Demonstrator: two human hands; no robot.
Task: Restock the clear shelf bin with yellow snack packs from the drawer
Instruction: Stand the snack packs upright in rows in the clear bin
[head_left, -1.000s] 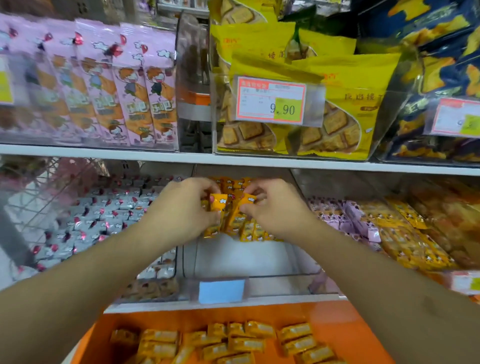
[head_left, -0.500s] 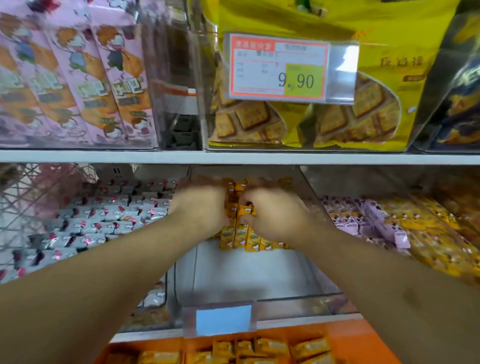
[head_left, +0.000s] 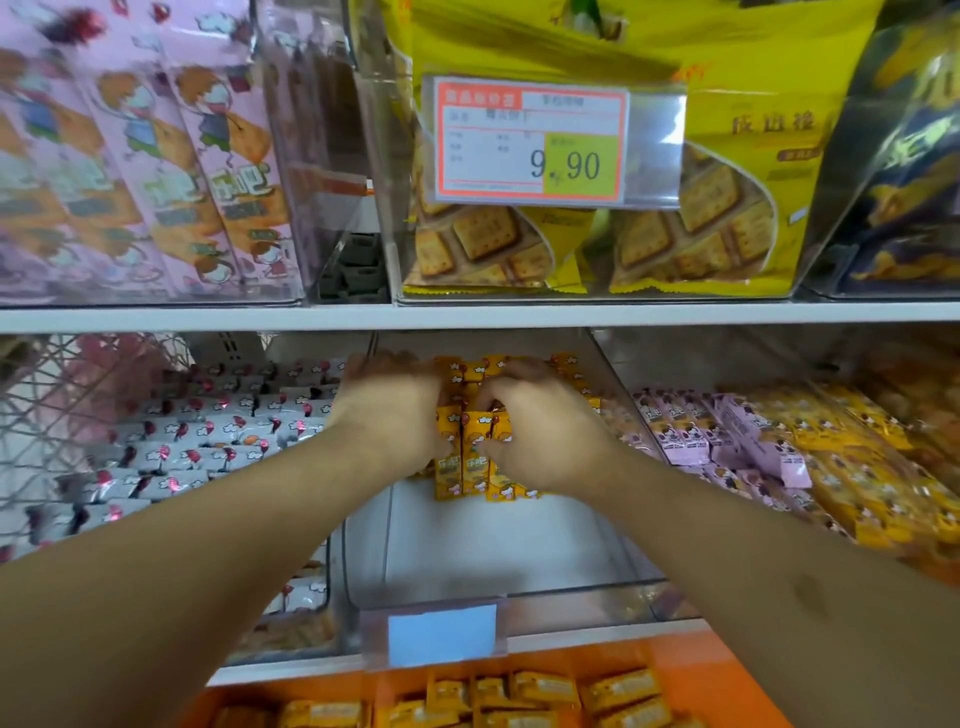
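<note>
Now both hands, left hand (head_left: 387, 415) and right hand (head_left: 545, 431), grip yellow snack packs (head_left: 470, 457) in clear bin (head_left: 571, 592)

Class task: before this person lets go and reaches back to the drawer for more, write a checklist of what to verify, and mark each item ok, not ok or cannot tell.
1. Both hands on the packs: left hand and right hand hold the yellow snack packs between them. Ok.
2. Packs inside the clear shelf bin, toward its back. Ok.
3. Packs stand in an even row. Cannot tell; the hands hide most.
4. Room left in the bin: front floor is bare. Ok.
5. Drawer open with more packs. Ok.
</note>
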